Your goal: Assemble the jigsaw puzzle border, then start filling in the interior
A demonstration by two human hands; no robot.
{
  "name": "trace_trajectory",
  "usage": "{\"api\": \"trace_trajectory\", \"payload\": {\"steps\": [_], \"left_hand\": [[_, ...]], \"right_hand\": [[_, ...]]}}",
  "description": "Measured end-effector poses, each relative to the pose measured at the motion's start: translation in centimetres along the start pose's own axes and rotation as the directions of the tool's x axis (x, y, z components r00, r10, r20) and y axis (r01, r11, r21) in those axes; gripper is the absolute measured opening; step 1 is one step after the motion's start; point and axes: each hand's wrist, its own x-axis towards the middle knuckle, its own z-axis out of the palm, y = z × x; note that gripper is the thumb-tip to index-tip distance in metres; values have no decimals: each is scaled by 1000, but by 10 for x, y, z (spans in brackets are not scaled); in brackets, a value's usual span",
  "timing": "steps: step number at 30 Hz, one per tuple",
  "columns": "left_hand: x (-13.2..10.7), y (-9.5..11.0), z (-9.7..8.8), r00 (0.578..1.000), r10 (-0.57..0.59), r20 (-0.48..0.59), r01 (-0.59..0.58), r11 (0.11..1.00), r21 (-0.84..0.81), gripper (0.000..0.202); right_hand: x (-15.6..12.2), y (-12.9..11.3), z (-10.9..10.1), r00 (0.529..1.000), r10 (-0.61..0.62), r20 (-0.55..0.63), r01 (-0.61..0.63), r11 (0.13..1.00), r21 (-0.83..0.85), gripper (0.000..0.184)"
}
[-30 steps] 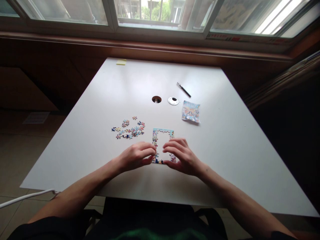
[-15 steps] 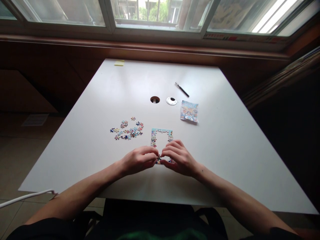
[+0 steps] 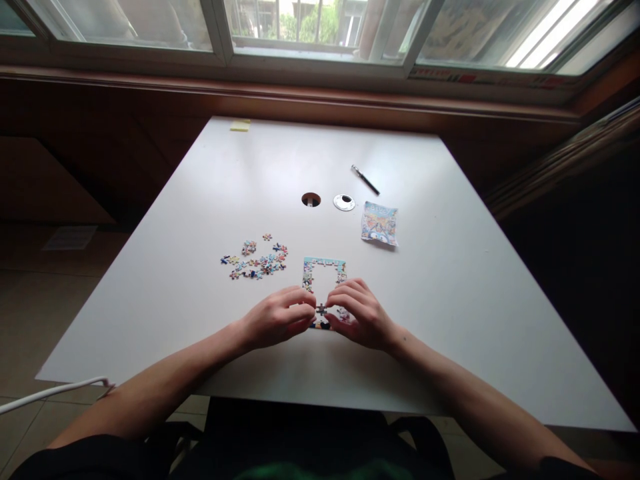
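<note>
Near the table's front edge, a partly assembled jigsaw puzzle (image 3: 325,260) forms a rectangular frame of joined pieces around a bare middle. A small dark puzzle piece (image 3: 321,309) is between my two hands, over the lower part of that frame. My left hand (image 3: 283,313) has its fingers curled, with the tips at the piece's left side. From the right, my right hand (image 3: 361,313) pinches at the piece's other side with thumb and forefinger, covering part of the frame's right edge. Loose puzzle pieces (image 3: 270,263) lie scattered to the left of the frame.
A printed packet (image 3: 379,224) lies right of the puzzle, with a black pen (image 3: 365,180) behind it. A round cover (image 3: 344,202) sits beside a cable hole (image 3: 311,200) in the white table (image 3: 440,280). A yellow note (image 3: 240,125) is at the far left.
The small piece shows more clearly between my fingertips. My right fingers have shifted slightly right, widening the gap between the hands. The loose pieces have not moved.
</note>
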Motion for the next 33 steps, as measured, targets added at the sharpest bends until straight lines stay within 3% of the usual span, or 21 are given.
{"api": "trace_trajectory", "payload": {"steps": [5,8,16,33], "left_hand": [[-3,-17,-6,997,-56,61,54,998,24,9],[-7,-27,-9,992,-102,75,101,995,17,10],[-7,-30,-12,988,-118,95,120,993,-18,9],[-8,-33,-11,984,-113,138,115,993,-6,9]], "right_hand": [[3,28,-10,977,178,-117,-178,984,5,15],[10,41,-16,959,260,-111,-262,965,0,11],[38,60,3,956,287,-62,-291,954,-69,13],[40,63,15,933,358,-23,-359,929,-94,12]]}}
